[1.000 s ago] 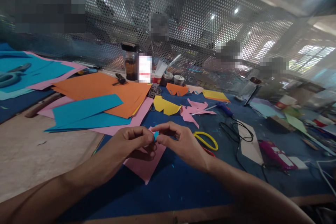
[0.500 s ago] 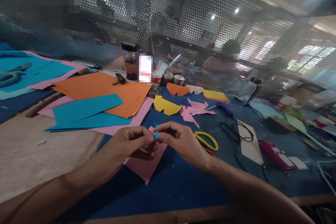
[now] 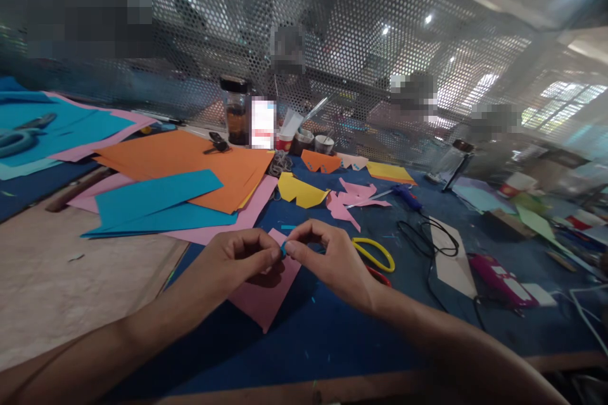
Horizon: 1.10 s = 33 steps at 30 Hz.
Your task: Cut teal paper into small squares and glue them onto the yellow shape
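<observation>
My left hand (image 3: 237,259) and my right hand (image 3: 327,259) meet fingertip to fingertip over the blue table mat (image 3: 332,335). Both pinch one tiny blue paper scrap (image 3: 283,249), of which only a sliver shows between the fingers. Under the hands lies a pink paper square (image 3: 266,294), flat on the mat. Yellow-handled scissors (image 3: 375,253) lie just right of my right hand.
Orange (image 3: 190,164), blue (image 3: 152,202) and pink sheets are stacked to the left. Yellow (image 3: 299,191) and pink cut-offs (image 3: 354,199), a dark jar (image 3: 235,111), small cups, a black cable (image 3: 427,234) and a purple tool (image 3: 498,269) lie further back and right. A perforated metal screen (image 3: 332,44) closes the far side.
The fingertips have closed tighter, so less of the blue scrap shows. Both hands have stayed over the pink square.
</observation>
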### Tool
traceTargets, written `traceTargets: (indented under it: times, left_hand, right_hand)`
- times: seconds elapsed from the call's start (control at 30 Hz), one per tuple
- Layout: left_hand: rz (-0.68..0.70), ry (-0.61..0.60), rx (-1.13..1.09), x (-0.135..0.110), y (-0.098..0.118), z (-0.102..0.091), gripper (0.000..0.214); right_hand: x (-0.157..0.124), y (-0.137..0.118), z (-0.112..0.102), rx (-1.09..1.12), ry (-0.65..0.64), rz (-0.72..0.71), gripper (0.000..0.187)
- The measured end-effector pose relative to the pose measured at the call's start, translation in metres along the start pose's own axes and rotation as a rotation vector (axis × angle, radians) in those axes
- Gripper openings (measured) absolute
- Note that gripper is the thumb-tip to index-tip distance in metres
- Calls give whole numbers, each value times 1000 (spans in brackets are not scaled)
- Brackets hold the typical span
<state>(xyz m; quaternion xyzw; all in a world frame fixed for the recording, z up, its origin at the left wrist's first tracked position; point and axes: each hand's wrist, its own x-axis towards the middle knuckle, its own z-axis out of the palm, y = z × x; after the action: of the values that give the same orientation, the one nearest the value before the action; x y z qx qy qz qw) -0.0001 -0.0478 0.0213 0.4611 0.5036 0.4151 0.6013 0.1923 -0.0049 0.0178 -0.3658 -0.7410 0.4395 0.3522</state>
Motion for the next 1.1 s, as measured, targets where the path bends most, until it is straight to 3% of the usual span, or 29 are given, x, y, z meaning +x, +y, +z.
traceTargets:
  times: [0.53, 0.7, 0.83, 1.1]
  left_hand:
    - [-28, -29, -38, 2, -5, -4, 25]
    - [-31, -31, -85, 4, -9, -9, 21]
    - [-40, -58, -147, 4, -10, -12, 16]
    - [-56, -66, -151, -2, -2, -7, 24]
  right_hand:
    - [-3, -3, 2, -104, 13, -37, 6]
    - [-6, 3, 3, -172, 100, -263, 10]
    - [-8, 6, 4, -351, 63, -429, 10]
    - [-8, 9, 3, -509, 91, -531, 10]
